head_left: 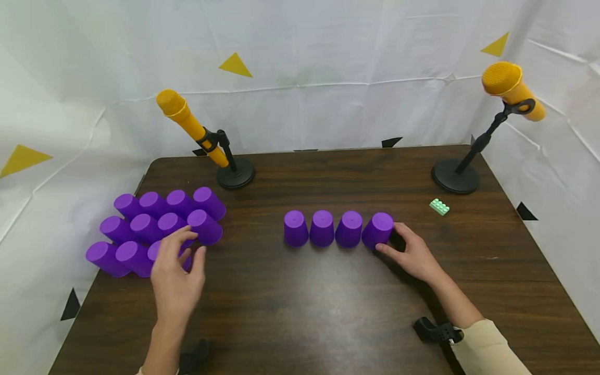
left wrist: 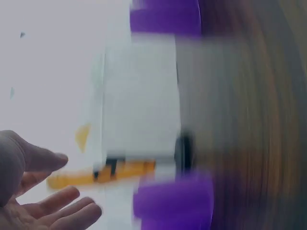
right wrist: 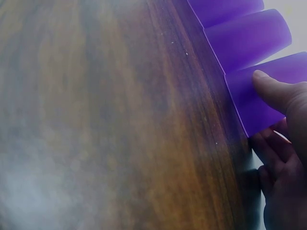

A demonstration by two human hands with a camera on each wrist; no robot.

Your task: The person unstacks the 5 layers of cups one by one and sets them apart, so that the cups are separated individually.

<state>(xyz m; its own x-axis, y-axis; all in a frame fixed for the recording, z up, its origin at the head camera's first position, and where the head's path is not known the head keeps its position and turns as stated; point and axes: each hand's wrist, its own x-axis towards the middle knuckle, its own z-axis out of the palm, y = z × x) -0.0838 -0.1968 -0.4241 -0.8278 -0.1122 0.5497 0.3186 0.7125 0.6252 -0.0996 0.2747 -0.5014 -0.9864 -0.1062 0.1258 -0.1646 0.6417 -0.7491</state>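
Note:
Four upside-down purple cups stand side by side mid-table, making a short row that starts with the leftmost cup. My right hand holds the rightmost cup, its thumb on the near side and its fingers round the right and back. The right wrist view shows that cup against its neighbour. Over the near right part of a cluster of purple cups hovers my left hand, fingers loosely bent. Nothing is between the fingers of the left hand in the blurred left wrist view.
Two yellow microphones on black stands, a left microphone and a right microphone, stand at the back of the brown table. A mint-green toy brick lies near the right stand. White sheeting hangs behind and beside the table.

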